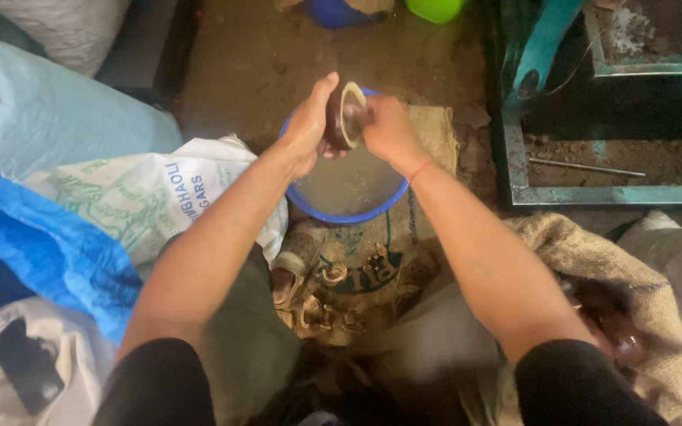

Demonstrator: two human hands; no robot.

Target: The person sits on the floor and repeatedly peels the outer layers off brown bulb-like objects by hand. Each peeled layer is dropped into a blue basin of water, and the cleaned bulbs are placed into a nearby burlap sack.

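Both hands are gripping a small brown cup (pixel 346 118) over a blue basin (pixel 349 213) of murky water: left hand (pixel 307 126) cupping its side, right hand (pixel 386 130) pinching the rim. It looks wet, slippery, likely brittle; the body offers the firmest hold.

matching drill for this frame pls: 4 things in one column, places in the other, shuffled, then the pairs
Things:
1. small brown cup
2. blue basin
3. burlap sack
4. metal rod

Places:
A. on the floor right under both hands
B. held between the left hand and right hand
C. lying in the green-edged tray at upper right
D. beside the right forearm, lower right

Pairs: 1-B, 2-A, 3-D, 4-C
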